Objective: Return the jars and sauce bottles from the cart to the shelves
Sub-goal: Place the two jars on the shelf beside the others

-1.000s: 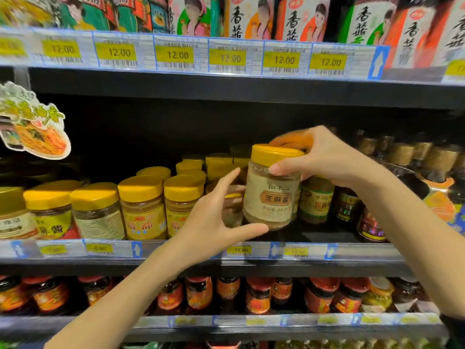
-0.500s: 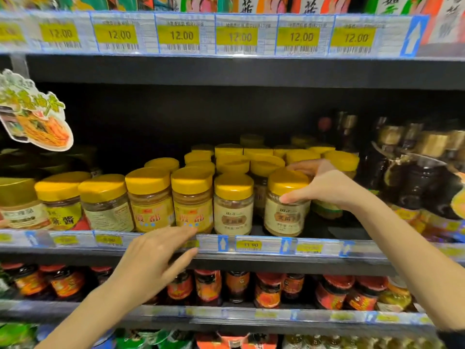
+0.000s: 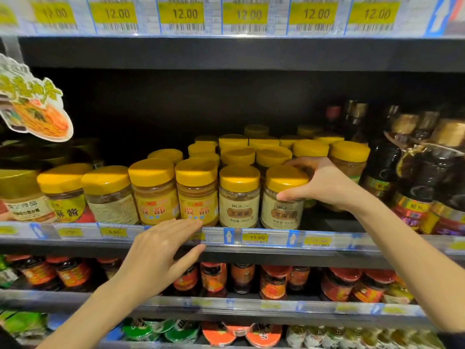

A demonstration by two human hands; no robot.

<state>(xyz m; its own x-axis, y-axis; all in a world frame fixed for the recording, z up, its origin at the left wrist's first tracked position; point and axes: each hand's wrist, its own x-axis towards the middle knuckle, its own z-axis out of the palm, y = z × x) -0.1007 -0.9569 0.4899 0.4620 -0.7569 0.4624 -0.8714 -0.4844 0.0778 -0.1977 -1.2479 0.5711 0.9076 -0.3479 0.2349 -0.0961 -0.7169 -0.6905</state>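
A yellow-lidded sesame paste jar (image 3: 281,210) stands at the front of the middle shelf (image 3: 327,241), beside an identical jar (image 3: 239,197) on its left. My right hand (image 3: 324,183) is wrapped around the jar's lid and upper side, thumb in front, fingers behind. My left hand (image 3: 161,250) hovers open in front of the shelf's price strip, below the yellow-labelled jars, holding nothing. The cart is not in view.
Several more yellow-lidded jars (image 3: 153,190) fill the shelf to the left and behind. Dark sauce bottles (image 3: 412,177) crowd the right end. A noodle sign (image 3: 32,107) hangs at the left. Red-labelled jars (image 3: 274,280) line the shelf below, and price tags (image 3: 249,15) run overhead.
One second ago both hands held the jar in the air; the right hand has since set it on the shelf front. My left hand let go and dropped to the price strip.
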